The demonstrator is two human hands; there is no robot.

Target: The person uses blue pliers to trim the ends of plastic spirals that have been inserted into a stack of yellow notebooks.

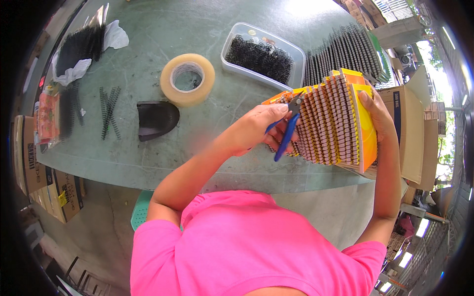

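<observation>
"What do I get, left to right?"
"I see the left hand [264, 124] clamped on pliers [291, 131], their nose [296, 102] pointing up at the books [330, 123]"
"And how do those lie?"
"Just right of the left fingers, coils [348, 123] running up-down; I see the right hand [380, 114] clamped on their right end, thumb [366, 100] on the cover [364, 130], forearm [387, 177] rising steeply"

Left forearm [195, 170], bare, bent at the elbow, slanting up and to the right; left hand [257, 127] closed in a grip, thumb [278, 111] extended over the top, fingers curled below. Right forearm [388, 180], bare, bent at the elbow, rising nearly upright; right hand [380, 114] clasped inward, thumb [366, 101] pointing up, other fingers mostly hidden; the two hands apart, side by side.
</observation>
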